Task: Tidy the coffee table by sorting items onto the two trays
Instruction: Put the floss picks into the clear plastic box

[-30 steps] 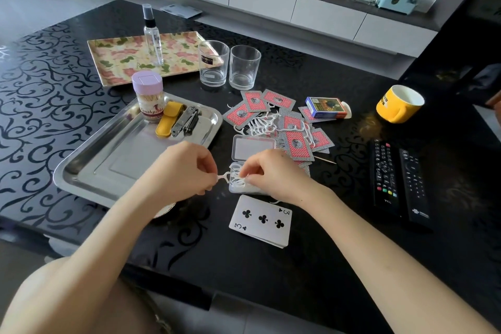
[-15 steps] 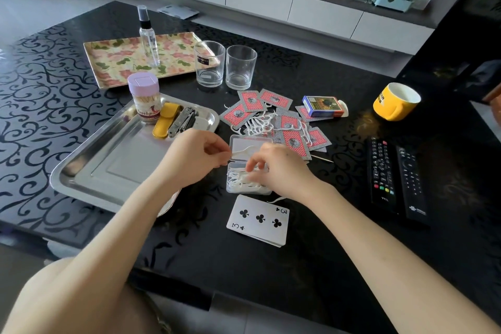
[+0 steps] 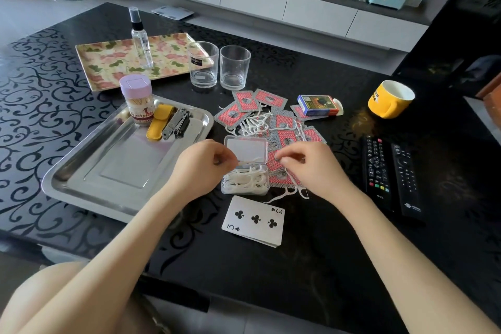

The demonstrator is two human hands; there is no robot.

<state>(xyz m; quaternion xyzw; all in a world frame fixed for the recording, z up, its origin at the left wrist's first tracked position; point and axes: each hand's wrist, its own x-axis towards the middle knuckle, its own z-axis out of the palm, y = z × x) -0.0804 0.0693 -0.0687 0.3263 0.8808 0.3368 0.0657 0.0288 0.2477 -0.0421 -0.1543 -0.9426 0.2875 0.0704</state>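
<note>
A small clear plastic box, lid open, holds several white floss picks. My left hand pinches one floss pick over the box. My right hand sits just right of the box, fingertips curled down on the scattered red-backed cards; what it pinches is hidden. More loose floss picks lie among those cards. The steel tray holds a toothpick jar, a yellow pouch and nail clippers. The floral tray carries a spray bottle.
Two empty glasses stand beside the floral tray. A stacked deck showing the three of clubs lies near the front edge. A card box, a yellow mug and two remotes lie to the right.
My left hand moved right and up with a floss pick, over the open box. My right hand lifted off the box and shifted right onto the cards.
</note>
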